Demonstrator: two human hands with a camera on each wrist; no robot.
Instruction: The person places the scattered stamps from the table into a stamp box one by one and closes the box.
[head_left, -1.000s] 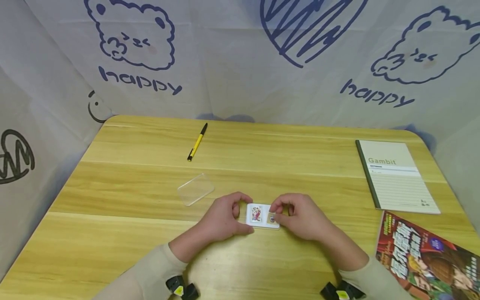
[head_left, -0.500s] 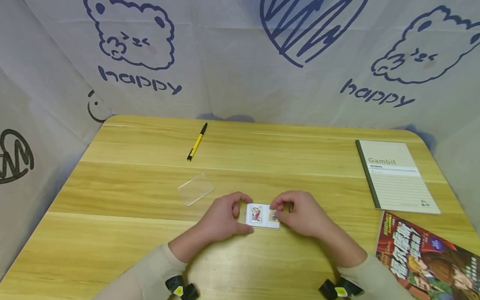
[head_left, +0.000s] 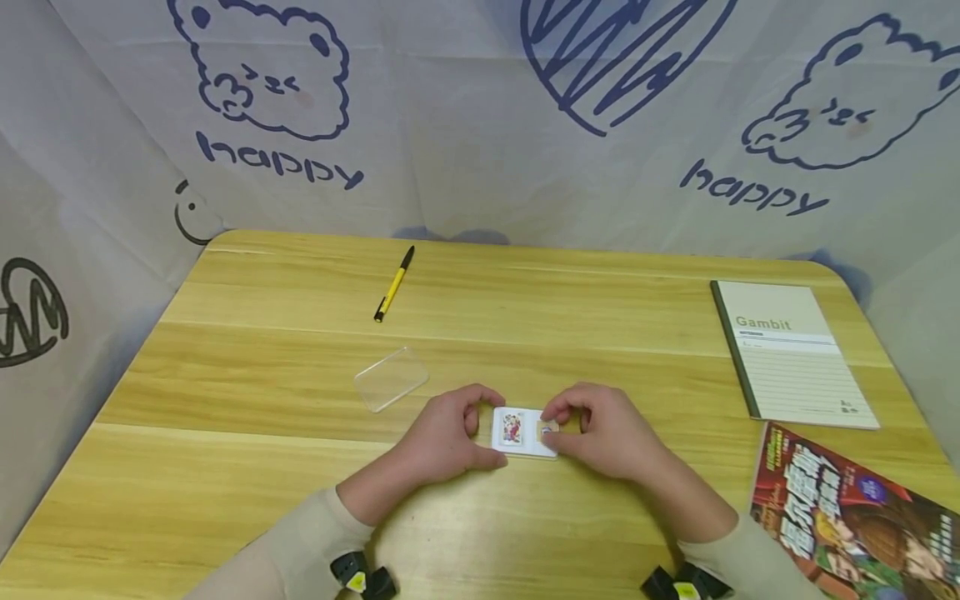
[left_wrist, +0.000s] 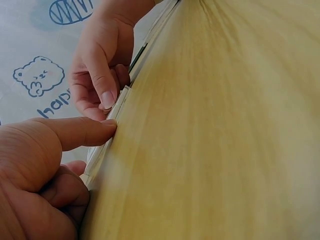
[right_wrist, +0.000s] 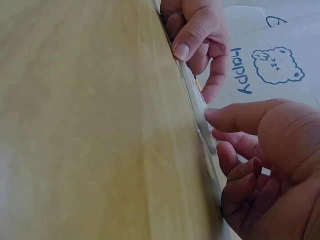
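A flat white case (head_left: pixel 529 449) lies in front of me on the table in the head view. My left hand (head_left: pixel 442 437) spans its left end, thumb on the near edge and index finger on the far edge. A small playing card with a colourful figure (head_left: pixel 512 429) lies in the case's left half. At the right half, my right hand (head_left: pixel 603 429) pinches a small tan card with a dark round mark (head_left: pixel 545 431) between thumb and index finger. Part of that card is hidden by the fingers. From the left wrist view, the case (left_wrist: pixel 109 135) appears almost edge-on.
A clear plastic lid (head_left: pixel 392 379) lies left of the case, with a yellow and black pen (head_left: pixel 394 284) behind it. On the right are a notebook (head_left: pixel 795 354) and a colourful magazine (head_left: pixel 855 517), partly beneath the right sleeve. A cloth with drawings hangs behind the table.
The small tan card, tilted a second ago, now sits straighter in the case's right half. My right fingers have shifted slightly. The left hand has stayed put.
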